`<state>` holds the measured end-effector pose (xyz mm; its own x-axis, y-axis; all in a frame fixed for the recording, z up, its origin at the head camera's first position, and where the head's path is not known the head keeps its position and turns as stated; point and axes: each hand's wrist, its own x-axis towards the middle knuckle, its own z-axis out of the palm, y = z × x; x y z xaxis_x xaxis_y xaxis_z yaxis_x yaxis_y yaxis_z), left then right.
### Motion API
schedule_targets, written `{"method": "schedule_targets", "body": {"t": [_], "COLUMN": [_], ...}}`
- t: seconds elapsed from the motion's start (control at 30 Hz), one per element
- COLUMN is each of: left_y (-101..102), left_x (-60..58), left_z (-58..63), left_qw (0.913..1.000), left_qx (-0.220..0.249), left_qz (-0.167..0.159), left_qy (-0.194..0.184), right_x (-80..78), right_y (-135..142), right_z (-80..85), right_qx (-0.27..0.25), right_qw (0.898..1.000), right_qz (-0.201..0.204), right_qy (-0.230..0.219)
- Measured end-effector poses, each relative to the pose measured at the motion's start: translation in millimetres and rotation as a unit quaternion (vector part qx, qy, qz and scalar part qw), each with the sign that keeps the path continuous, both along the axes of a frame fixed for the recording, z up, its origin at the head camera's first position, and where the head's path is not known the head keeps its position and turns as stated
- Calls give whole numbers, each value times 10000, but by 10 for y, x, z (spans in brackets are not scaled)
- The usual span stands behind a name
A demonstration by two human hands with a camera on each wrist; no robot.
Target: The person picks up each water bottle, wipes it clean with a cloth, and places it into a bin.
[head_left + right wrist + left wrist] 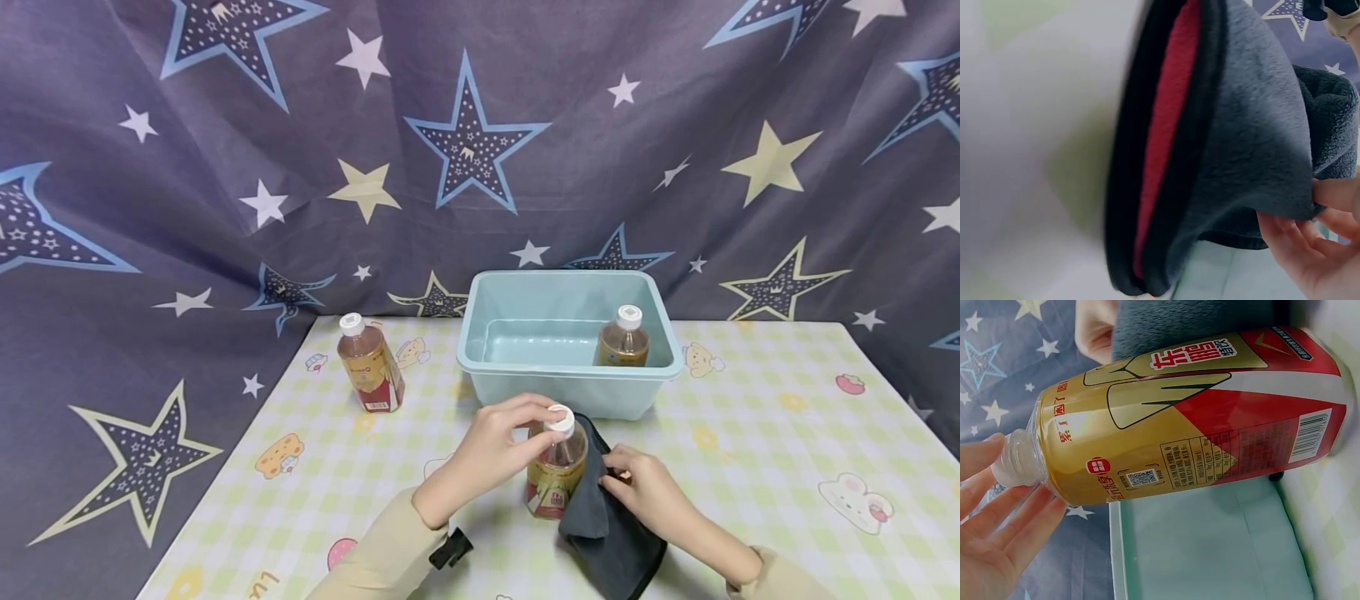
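Observation:
My left hand [501, 442] grips the white cap of a drink bottle [553, 479] that stands upright on the table. In the left wrist view the bottle [1210, 412] shows its gold and red label, with thumb and fingers around the cap [1017, 459]. My right hand [645, 487] pinches a dark grey cloth [611, 533] against the bottle's right side. Up close in the right wrist view, the cloth [1254, 112] is fuzzy with black edging and a red strip between its folds, and the thumb and fingers hold its edge.
Behind the hands stands a light blue plastic basin [555, 379] with another bottle [624, 337] upright inside at its right. A third bottle [371, 367] stands at the back left of the checked tablecloth [765, 433]. A star-patterned curtain [570, 183] hangs behind the table.

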<state>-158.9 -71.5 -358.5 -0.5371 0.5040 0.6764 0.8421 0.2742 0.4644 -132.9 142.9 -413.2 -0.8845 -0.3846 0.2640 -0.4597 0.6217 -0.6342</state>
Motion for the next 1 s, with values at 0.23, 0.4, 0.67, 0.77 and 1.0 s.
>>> {"method": "schedule_targets", "body": {"t": [0.23, 0.4, 0.67, 0.77, 1.0], "left_y": [3, 10, 9, 18, 29], "left_x": [7, 11, -8, -15, 4], "left_z": [6, 15, 59, 82, 81], "left_qw": [10000, 9998, 9995, 9988, 9989], "left_qx": [-31, 37, -77, -172, -255], "left_qz": [41, 52, 92, 92, 375], "left_qy": [6, -171, -308, -457, -130], "right_x": [-22, -15, -3, 23, 105], "right_y": [-8, -18, 32, 80, 194], "right_z": [-107, -169, -174, -142, -68], "right_qx": [359, 498, 244, -8, -296], "right_qw": [9992, 9987, 9994, 9988, 9989], "right_qz": [11, -58, -126, -130, -304], "right_qy": [-166, 8, -232, -467, -205]}}
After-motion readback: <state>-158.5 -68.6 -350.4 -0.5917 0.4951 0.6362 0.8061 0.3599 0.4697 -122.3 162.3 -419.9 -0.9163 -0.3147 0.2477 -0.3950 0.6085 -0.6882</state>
